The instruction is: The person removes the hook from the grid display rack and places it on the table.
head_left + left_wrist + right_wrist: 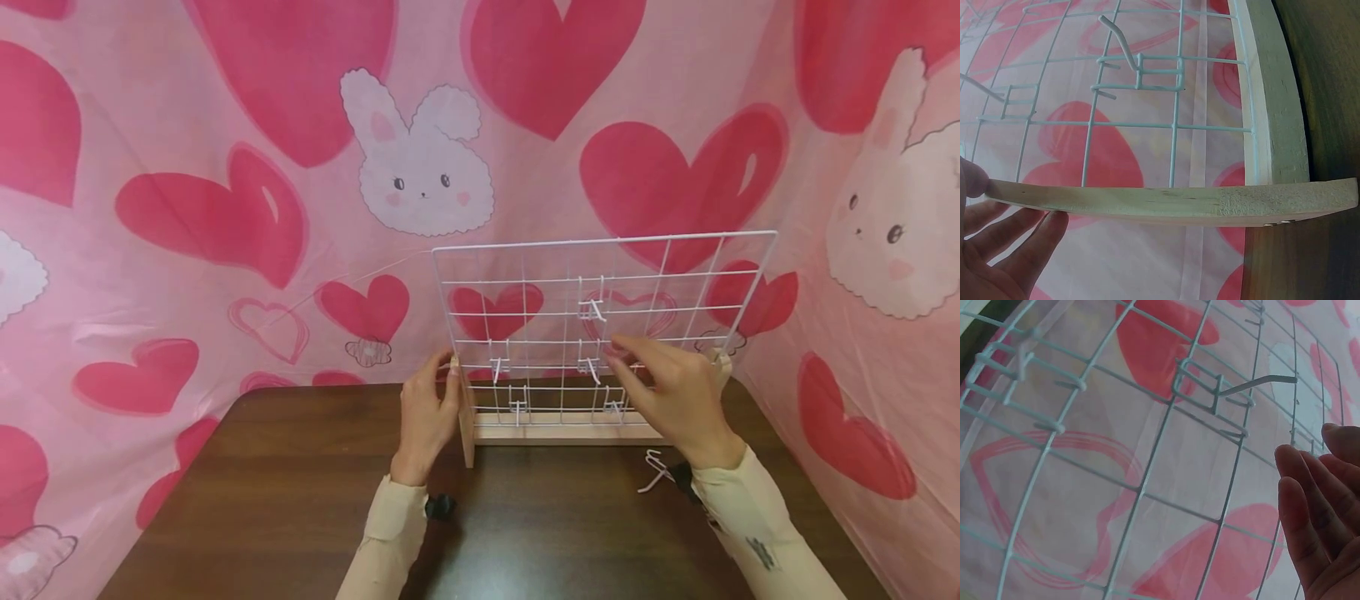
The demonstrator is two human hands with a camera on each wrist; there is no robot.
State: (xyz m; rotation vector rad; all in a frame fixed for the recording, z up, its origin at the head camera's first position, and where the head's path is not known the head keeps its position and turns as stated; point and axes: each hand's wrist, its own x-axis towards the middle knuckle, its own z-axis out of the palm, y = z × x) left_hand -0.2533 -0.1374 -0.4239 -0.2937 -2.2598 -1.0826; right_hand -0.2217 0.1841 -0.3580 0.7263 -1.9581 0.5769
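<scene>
A white wire grid rack [603,242] stands upright between wooden side pieces, with several white hooks hung on it. My left hand [429,408] pinches the upper part of the left wooden side piece [1147,201], thumb on one face and fingertips on the other. In front of the grid, right of the middle, is my right hand [675,396], its fingers loosely bent and nothing seen between them. Its fingertips are near a hook [590,367] in the middle row. In the right wrist view, a hook [1260,384] juts from the wires beside those fingers [1304,519].
One loose white hook [656,472] lies on the dark wooden table [300,500], just left of the right wrist. A wooden base bar [562,432] runs along the rack's bottom. Behind stands a pink cloth [300,208] printed with hearts and rabbits.
</scene>
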